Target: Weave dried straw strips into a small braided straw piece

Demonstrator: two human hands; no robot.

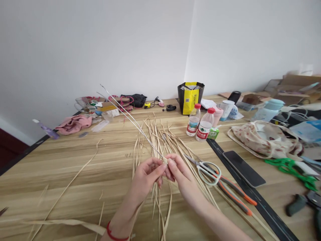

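Note:
My left hand (149,171) and my right hand (181,168) meet in the middle of the view, thumbs and fingertips pinched together. Between them is a small pale piece of straw strip (165,160), at the lower end of two thin metal wires (132,122). The wires slant up and away to the left. Both hands close on this joined end; which fingers press the wire and which the strip I cannot tell. Beneath them a loose bundle of long tan straw strips (156,134) runs along the table. Scissors (209,172) with pale handles lie beside my right hand.
Orange-grey pliers (237,195) and a phone (244,168) lie at right. Two water bottles (205,125) stand before a yellow-black bag (190,98). A cloth bag (265,140) and green cord (293,170) are farther right. Pink cloth (74,124) sits at the table's left edge.

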